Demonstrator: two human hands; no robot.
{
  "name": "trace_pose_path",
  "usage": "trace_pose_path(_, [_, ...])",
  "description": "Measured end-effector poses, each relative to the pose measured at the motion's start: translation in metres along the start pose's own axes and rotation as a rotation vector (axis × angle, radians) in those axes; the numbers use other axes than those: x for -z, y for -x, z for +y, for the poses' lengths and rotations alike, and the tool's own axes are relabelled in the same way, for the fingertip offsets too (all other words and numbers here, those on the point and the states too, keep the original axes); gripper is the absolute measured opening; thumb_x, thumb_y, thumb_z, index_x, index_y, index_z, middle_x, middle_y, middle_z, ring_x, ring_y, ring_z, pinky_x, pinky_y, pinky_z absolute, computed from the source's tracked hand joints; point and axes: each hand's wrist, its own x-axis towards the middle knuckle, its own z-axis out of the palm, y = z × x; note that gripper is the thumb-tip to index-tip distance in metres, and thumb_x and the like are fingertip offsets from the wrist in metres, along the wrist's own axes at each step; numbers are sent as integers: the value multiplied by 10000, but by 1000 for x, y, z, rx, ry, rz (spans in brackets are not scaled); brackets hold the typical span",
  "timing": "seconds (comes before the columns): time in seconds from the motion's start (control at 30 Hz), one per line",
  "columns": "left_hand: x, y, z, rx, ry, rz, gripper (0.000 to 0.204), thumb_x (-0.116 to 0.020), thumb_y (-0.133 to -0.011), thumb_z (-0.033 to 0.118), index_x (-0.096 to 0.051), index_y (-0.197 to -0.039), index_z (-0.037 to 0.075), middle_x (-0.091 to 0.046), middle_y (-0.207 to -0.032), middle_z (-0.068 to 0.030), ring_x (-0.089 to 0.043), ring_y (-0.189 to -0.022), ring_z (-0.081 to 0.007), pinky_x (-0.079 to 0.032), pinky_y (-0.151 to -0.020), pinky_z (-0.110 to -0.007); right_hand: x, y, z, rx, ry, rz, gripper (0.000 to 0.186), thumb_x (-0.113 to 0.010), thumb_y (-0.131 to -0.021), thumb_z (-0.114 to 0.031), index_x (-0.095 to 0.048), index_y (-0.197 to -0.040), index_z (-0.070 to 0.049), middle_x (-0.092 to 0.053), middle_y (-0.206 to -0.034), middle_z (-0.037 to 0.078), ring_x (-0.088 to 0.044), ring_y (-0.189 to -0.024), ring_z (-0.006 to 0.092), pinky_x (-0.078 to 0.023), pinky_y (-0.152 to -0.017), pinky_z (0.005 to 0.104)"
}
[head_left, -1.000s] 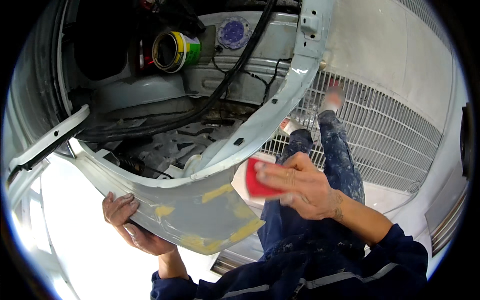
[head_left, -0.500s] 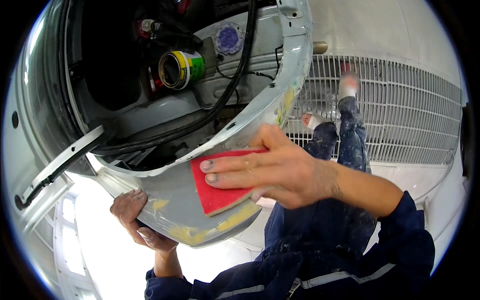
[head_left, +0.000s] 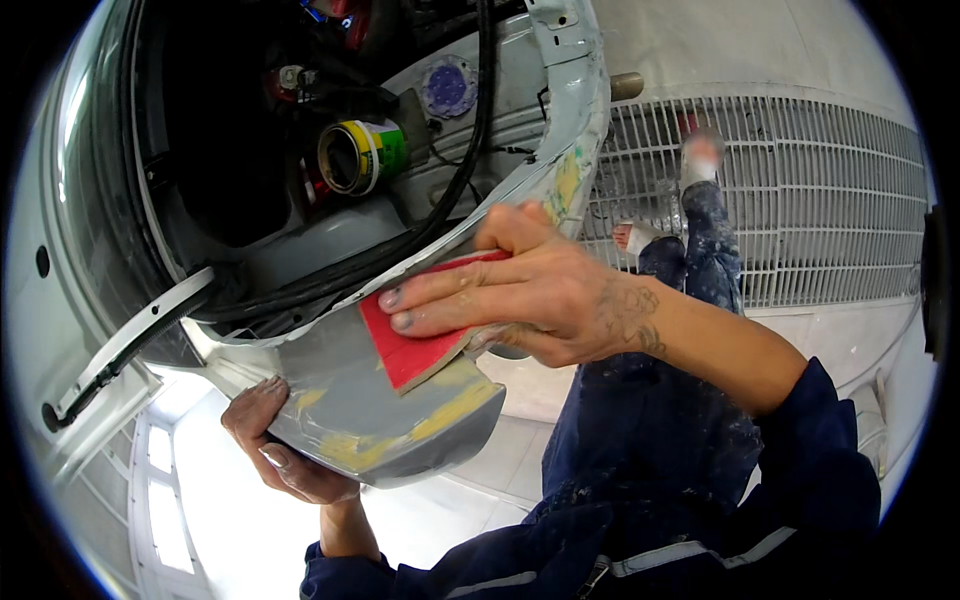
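Note:
My right hand presses a red sanding pad with a pale foam edge against a grey car body panel. Two of its fingers lie across the pad's top, and the thumb is at the lower edge. Yellow filler patches and scuffed areas show on the panel below the pad. At the panel's lower left edge, my dusty left hand is wrapped round the rim, fingers bent over it. The face of the pad against the panel is hidden.
Above the panel is the open trunk, edged by a black rubber seal. Inside lie an open yellow-green can and a purple disc. Floor grating lies at right, with my legs over it. A strut arm juts at left.
My right hand and the red sanding pad have shifted left and up along the panel. My left hand keeps its hold on the rim. The whole view has moved slightly.

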Motion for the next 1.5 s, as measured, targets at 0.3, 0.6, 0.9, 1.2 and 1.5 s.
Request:
trace_pose_path(0.3, [-2,-2,0,-37,-30,21,521,-274,-1024,448,-606,-1016,46,-558,-972,-129,-544,-996,-266,-440,-930,-449,8,8,-7,-36,52,70,455,-704,-880,-171,-644,-1326,-239,-610,-1404,-95,-463,-922,208,-356,-878,333])
trace_pose_path(0.6, [-1,-3,0,-64,-45,-19,515,-262,-1026,436,-603,-1014,51,-557,-973,-127,-545,-1002,-265,-449,-925,-452,22,12,-3,-85,255,185,479,-728,-850,-97,-650,-1313,-191,-610,-1401,-88,-478,-955,206,-368,-861,353])
trace_pose_path(0.9, [4,5,-4,38,-74,7,528,-280,-1009,492,-595,-1053,70,-554,-973,-112,-558,-1008,-249,-453,-925,-454,22,30,15,-101,393,194,462,-735,-840,-120,-662,-1293,-176,-641,-1368,-44,-443,-855,203,-370,-804,337])
trace_pose_path(1.2, [1,-12,21,-69,-207,134,553,-322,-1035,494,-535,-1187,7,-582,-1084,-151,-557,-1068,-271,-443,-963,-472,8,89,-84,96,734,585,395,-729,-850,-402,-705,-1239,-334,-628,-1328,-169,-496,-1040,105,-366,-855,349])
trace_pose_path(1.5, [35,-72,121,-131,794,-854,506,-696,-903,376,-637,-1172,-48,-716,-999,-182,-662,-905,-316,-490,-838,-426,39,40,-145,279,946,107,432,-597,-967,-379,-597,-1399,-373,-532,-1462,-189,-491,-1211,116,-306,-1029,431])
